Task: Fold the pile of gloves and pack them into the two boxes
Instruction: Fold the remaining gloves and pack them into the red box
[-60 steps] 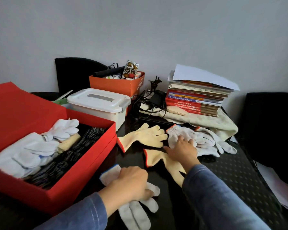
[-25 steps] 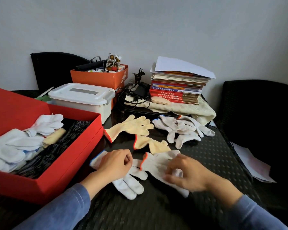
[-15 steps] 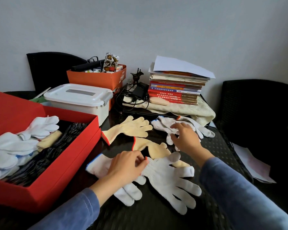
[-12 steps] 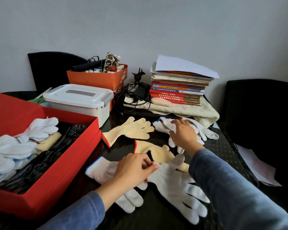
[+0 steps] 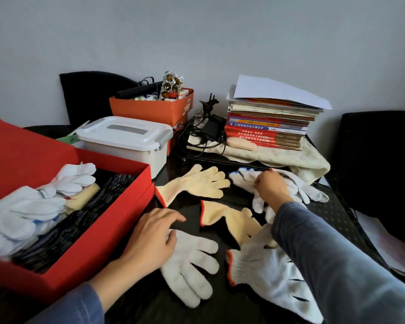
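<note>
Now right hand pinches white gloves; left hand flat.

Hands: two, a left hand and a right hand.
Yellow gloves: two lay on the table.
Flat white gloves: two lay nearest the person.
Heap of white gloves: one; its gloves could not be counted.
Red box: one stood open.
Orange box: one.
White lidded tub: one.
Book stack: one.
Black chairs: two.
</note>
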Available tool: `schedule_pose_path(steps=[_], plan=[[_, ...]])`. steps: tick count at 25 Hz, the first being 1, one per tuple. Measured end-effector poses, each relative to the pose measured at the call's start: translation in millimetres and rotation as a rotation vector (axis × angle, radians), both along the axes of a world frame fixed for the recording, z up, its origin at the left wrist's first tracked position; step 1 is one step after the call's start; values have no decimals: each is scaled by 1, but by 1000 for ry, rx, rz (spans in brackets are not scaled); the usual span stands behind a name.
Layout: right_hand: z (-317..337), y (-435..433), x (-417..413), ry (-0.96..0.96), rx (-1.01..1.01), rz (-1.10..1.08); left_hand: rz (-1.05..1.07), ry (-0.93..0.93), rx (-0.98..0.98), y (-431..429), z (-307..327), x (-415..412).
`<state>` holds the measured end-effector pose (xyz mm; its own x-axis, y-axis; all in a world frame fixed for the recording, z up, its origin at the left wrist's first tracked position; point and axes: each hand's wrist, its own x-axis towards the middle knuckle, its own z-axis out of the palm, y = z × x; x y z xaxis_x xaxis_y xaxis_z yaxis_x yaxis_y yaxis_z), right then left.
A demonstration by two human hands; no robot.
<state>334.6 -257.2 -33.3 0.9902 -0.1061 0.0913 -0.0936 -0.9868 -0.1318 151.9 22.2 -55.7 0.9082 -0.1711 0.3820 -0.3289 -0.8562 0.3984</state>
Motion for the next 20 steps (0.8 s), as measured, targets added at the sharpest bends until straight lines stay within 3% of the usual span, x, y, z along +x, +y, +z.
schedule_pose_path(steps=[3, 5, 8, 10, 12, 14, 16, 18, 20], plan=[[9, -5, -8, -15, 48, -17, 49, 233, 289, 22, 5, -2], [13, -6, -18, -121, -15, 22, 67, 284, 445, 24, 14, -3], [28, -2, -34, -344, 118, 80, 12, 305, 483, 20, 35, -10], [46, 1, -44, -415, 362, 91, -96, 377, 225, 18, 41, -15], [66, 3, -59, -424, 543, 92, -219, 516, -243, 13, 53, -26], [79, 3, -74, -406, 612, 118, -333, 615, -581, 7, 68, -39], [88, 5, -87, -393, 601, 159, -414, 746, -798, 1, 78, -46], [94, 9, -96, -433, 430, 202, -476, 872, -881, -1, 77, -47], [98, 14, -102, -489, 243, 263, -427, 880, -620, 5, 58, -42]])
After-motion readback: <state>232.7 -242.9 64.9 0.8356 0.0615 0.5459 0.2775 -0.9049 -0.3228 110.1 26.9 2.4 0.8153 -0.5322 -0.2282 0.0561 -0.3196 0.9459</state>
